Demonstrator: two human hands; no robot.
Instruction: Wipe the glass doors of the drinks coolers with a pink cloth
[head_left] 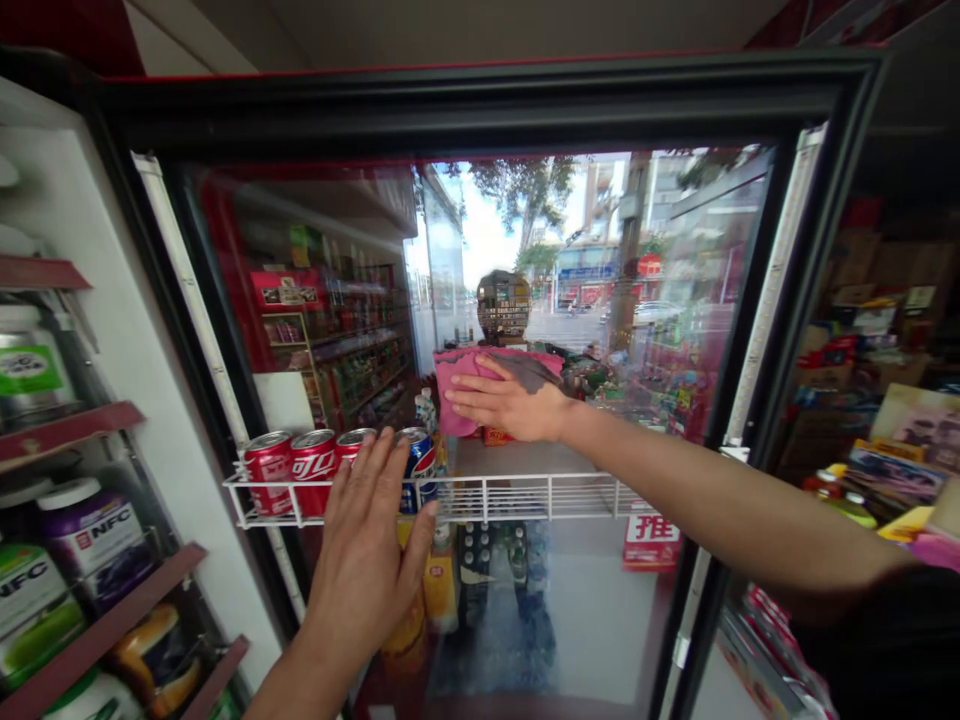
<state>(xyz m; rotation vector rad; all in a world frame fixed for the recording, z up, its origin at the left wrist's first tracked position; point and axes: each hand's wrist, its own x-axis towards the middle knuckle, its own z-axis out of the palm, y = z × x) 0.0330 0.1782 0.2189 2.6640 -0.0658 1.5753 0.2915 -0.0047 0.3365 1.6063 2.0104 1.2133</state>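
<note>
My right hand (511,402) lies over a pink and grey cleaning cloth (459,405), holding it against the glass door (675,380) of a drinks fridge. My left hand (367,550) is open, fingers stretched upward, in front of a white wire rack (540,500) on the door. Several cans stand upright in that rack: red cola cans (268,465) on the left and a blue Pepsi can (418,460) beside my left fingertips. My fingers partly cover the cans in between; I cannot tell whether they touch any.
On the left, fridge shelves hold bottles, among them a purple-labelled NFC bottle (94,540). The black door frame (480,105) surrounds the glass. A red and white sticker (651,540) is low on the door. Packaged goods (900,470) fill the right side.
</note>
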